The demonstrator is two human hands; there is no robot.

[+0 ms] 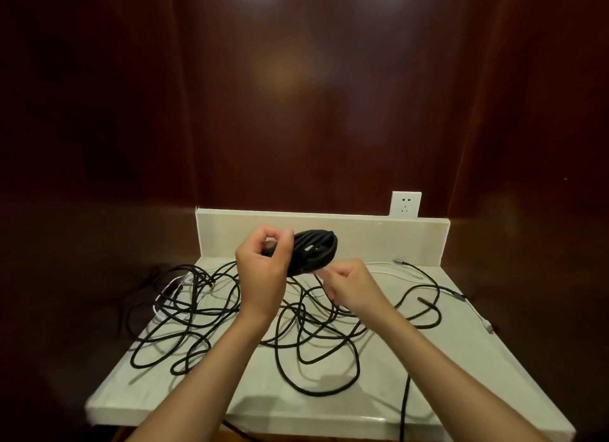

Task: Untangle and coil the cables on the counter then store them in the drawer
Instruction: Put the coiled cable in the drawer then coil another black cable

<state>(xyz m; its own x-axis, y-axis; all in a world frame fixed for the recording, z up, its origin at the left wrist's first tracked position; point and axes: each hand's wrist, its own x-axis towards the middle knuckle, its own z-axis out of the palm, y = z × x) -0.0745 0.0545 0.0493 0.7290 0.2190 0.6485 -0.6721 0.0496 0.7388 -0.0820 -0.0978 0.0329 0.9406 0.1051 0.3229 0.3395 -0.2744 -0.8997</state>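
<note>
two bare hands were raised over the counter, working one black cable. the left hand held a coiled bundle of black cable, fingers curled around its near end, with the bundle lifted clear of the surface in front of the pale backsplash. the right hand was closed in a narrow pinch on a strand that ran up to the bundle; where the fingertips met the cable was blurred, so the exact hold could not be told.

beneath the hands a loose tangle of black cable sprawled across most of the pale counter, in loops that crossed one another. a white cable lay near the back right, running towards the tangle, and a thin cable with a silver plug lay just beside it. another pale cable showed at the left edge, partly buried under black loops.

some strands fell over the left edge of the counter into dark shadow and could not be followed. one black strand dropped over the front edge and was cut off at the bottom. a small pale connector sat at the right edge. a white wall socket stood above the backsplash on dark wood panelling.
</note>
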